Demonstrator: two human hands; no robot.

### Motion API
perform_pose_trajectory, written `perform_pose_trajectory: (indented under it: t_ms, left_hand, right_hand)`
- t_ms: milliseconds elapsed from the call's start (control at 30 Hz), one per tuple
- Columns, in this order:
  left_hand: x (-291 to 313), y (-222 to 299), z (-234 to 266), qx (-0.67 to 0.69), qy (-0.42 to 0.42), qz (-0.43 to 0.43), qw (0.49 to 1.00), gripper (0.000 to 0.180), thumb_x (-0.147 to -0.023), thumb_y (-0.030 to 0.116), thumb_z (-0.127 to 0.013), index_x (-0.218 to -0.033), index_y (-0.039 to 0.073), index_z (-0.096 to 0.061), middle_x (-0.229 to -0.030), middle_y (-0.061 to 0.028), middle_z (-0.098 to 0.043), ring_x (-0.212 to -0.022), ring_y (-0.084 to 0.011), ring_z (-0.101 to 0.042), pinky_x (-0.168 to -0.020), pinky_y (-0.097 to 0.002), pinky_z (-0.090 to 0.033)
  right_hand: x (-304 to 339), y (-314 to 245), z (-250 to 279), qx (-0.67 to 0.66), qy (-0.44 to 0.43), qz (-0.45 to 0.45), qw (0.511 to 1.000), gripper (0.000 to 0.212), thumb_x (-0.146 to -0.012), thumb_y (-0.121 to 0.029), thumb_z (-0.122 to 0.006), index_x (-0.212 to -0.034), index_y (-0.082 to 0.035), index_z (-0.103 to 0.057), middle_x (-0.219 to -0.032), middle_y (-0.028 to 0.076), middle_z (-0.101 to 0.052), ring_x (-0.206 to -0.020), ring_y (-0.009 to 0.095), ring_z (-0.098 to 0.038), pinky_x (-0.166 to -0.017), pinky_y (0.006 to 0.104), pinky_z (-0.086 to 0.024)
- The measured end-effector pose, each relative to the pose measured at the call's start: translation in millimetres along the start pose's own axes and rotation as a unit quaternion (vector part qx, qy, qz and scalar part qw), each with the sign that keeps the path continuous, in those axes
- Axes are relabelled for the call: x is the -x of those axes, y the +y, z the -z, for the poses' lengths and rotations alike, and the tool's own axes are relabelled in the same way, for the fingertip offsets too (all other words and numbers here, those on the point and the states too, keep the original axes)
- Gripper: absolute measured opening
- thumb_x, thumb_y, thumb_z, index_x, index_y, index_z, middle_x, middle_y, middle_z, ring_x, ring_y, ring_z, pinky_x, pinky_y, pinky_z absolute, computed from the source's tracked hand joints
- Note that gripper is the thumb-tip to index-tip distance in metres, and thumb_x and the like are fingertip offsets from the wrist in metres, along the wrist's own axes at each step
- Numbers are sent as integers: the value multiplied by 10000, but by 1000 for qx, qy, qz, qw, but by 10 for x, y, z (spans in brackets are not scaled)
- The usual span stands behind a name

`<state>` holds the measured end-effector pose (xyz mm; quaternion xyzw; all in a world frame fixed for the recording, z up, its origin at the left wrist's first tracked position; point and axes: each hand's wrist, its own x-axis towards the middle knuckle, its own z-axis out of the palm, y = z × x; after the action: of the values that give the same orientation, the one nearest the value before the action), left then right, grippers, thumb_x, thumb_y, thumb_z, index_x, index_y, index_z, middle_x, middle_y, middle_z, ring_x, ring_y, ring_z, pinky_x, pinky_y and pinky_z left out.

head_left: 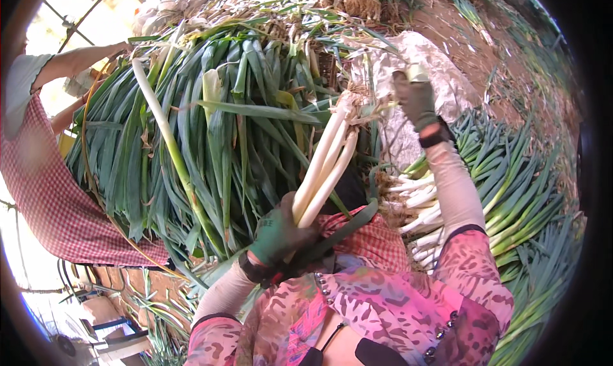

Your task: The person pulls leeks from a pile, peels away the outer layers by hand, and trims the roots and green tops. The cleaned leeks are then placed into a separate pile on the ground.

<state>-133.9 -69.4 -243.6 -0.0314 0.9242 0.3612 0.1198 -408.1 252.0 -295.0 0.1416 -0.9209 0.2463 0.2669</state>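
Note:
My left hand (281, 234), in a green and dark glove, is closed round several thick leeks (327, 160). Their white stalks slant up and to the right, with the roots at the top. Raised at the upper right, my right hand (415, 101) is curled shut in a dark glove, apart from the roots. A small pale, rounded thing (417, 73) shows at the top of that fist; its kind is unclear. A large heap of leeks (236, 129) lies left of the held ones, green leaves hanging toward me. One long loose leek (159, 114) lies across it.
More leeks (511, 193) lie in a pile at my right, white ends toward me. A whitish sack (440, 62) is spread beyond it on brown, littered ground (444, 15). At the left, another person in a red checked apron (57, 193) reaches a hand (115, 50) to the heap.

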Motion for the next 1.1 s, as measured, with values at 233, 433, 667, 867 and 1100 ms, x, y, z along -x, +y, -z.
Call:
perform_pose_trajectory:
  t_ms: [233,433,667,867,1100]
  left_hand:
    - [59,2,-64,-30,-8,-4,1000,659,-726,334,-764,-1279,89,-503,-993,-208,-679,-909,-375,-680,-764,-435,-529]
    - [65,-55,-51,-11,7,-19,1000,590,-760,315,-748,-1253,86,-519,-986,-202,-680,-908,-374,-680,-769,-428,-525]
    - [-83,32,53,-25,57,-55,996,623,-737,288,-760,-1264,78,-502,-981,-212,-677,-889,-390,-679,-763,-449,-522]
    - [31,11,116,1,11,-35,999,695,-709,290,-776,-1302,89,-475,-988,-212,-679,-914,-390,-674,-785,-446,-520]
    - [12,-83,75,15,40,38,998,644,-728,284,-760,-1286,91,-503,-985,-206,-679,-918,-371,-679,-786,-428,-520]
  right_hand:
    - [133,-878,240,-33,-268,109,957,321,-867,-321,-687,-1074,-77,-653,-939,102,-704,-893,269,-692,-838,411,-538]
    - [33,-965,154,-245,-105,218,939,291,-819,-258,-712,-1062,-97,-702,-971,136,-704,-867,325,-682,-795,381,-549]
    - [-111,-1029,-42,-39,56,211,975,236,-835,-262,-700,-1011,-107,-723,-853,109,-698,-749,283,-681,-696,377,-559]
    - [-443,716,107,138,46,-122,982,199,-977,-230,-515,-934,-111,-668,-583,60,-614,-495,203,-621,-441,329,-501]
    - [198,-707,99,-292,-146,175,929,217,-948,-262,-596,-1137,-187,-673,-873,70,-695,-738,243,-681,-672,359,-562]
